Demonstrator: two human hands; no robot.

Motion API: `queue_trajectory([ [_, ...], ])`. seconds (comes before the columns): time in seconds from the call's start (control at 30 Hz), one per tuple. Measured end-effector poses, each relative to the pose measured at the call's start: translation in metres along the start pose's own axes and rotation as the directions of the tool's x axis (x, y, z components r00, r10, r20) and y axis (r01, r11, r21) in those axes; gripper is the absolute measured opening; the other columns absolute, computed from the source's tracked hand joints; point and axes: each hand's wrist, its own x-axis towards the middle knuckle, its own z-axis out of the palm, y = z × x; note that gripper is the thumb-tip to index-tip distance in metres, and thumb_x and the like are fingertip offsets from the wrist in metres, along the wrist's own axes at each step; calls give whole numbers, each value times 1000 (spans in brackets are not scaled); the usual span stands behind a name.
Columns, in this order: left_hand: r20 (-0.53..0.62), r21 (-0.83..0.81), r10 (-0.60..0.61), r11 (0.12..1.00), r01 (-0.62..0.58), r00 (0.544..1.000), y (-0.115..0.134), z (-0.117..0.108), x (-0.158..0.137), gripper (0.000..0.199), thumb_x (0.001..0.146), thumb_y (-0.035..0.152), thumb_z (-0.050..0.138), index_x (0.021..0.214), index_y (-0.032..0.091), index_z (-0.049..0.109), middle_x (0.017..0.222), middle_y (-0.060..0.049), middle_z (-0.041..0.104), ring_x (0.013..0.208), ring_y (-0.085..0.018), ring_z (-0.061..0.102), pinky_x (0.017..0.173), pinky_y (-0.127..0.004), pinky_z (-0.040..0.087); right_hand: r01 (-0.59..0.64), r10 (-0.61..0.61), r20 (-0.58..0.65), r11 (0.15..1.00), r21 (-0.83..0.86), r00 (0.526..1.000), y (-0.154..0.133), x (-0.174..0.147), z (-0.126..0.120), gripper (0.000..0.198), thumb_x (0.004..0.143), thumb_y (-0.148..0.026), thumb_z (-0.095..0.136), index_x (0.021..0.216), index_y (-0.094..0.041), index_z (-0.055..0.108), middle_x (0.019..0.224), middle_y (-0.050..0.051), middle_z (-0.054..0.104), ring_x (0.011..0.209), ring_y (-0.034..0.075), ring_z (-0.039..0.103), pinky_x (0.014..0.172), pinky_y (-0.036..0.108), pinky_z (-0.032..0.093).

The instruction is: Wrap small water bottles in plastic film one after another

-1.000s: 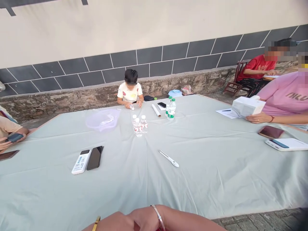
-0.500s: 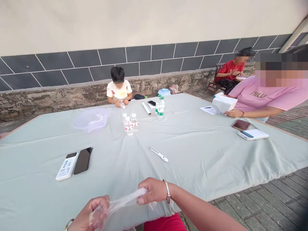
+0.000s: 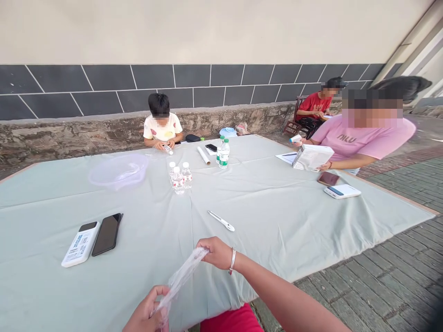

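Right hand [image 3: 217,252]: bare. Right wrist: fitted with one narrow, silver-coloured bracelet [image 3: 232,261], a curved band with a bright, reflective surface and a small reddish spot near its lower end. Right forearm [image 3: 280,287]: bare along its visible length. Left hand [image 3: 143,311]: bare. Lap: vivid red garment [image 3: 230,320], plain across its visible part.

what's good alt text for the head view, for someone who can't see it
The wearer's left hand and right hand hold a strip of clear plastic between them over a cloth-covered table. Beyond are a white pen and three small bottles, with a phone beside a white power bank at left; other people sit farther off.
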Motion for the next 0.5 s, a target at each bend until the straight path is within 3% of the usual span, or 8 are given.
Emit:
queue_trajectory([
  [0.13, -13, -1, 2, 1000, -2, 1000, 20, -20, -9, 54, 66, 71, 58, 69, 17, 56, 64, 1, 55, 54, -9, 43, 55, -23, 36, -66, 66, -9, 994, -86, 998, 19, -9, 10, 8, 74, -24, 60, 70, -17, 61, 65, -3, 57, 60, 10, 49, 55, 19, 34],
  [0.23, -158, -292, 40, 953, -85, 987, 32, -28, -7, 45, 61, 61, 71, 63, 18, 58, 61, 2, 51, 57, -10, 46, 58, -25, 41, -71, 78, 16, 962, -265, 997, 25, -20, 34, 23, 82, -38, 54, 74, -18, 62, 67, -1, 61, 59, 11, 50, 51, 20, 31],
  [0.33, -361, -529, -27, 829, -181, 932, 39, -25, 6, 41, 50, 48, 83, 67, 19, 60, 61, 3, 51, 60, -12, 49, 53, -24, 41, -36, 105, 111, 866, -499, 988, 29, -28, 83, 31, 87, -43, 45, 86, -19, 65, 71, 2, 66, 55, 14, 53, 46, 22, 27],
  [0.4, -504, -422, -32, 881, -214, 863, 39, -19, 20, 44, 50, 50, 81, 77, 19, 63, 72, -2, 60, 67, -16, 53, 52, -25, 40, -2, 173, 218, 787, -617, 960, 31, -29, 119, 27, 85, -38, 47, 90, -19, 66, 69, 3, 69, 49, 15, 55, 43, 23, 25],
  [0.47, -626, -90, 76, 982, -169, 776, 35, -12, 34, 43, 59, 56, 71, 81, 19, 66, 73, -4, 62, 70, -20, 52, 53, -27, 38, 35, 179, 272, 776, -630, 945, 31, -30, 141, 21, 85, -29, 48, 85, -19, 66, 62, 3, 68, 45, 15, 54, 42, 23, 25],
  [0.5, -636, 114, 175, 985, -133, 752, 31, -9, 40, 40, 63, 57, 66, 78, 20, 66, 71, -4, 61, 70, -21, 51, 55, -28, 39, 64, 122, 267, 801, -595, 956, 29, -31, 144, 19, 84, -28, 48, 82, -20, 66, 59, 2, 67, 45, 15, 54, 43, 23, 26],
])
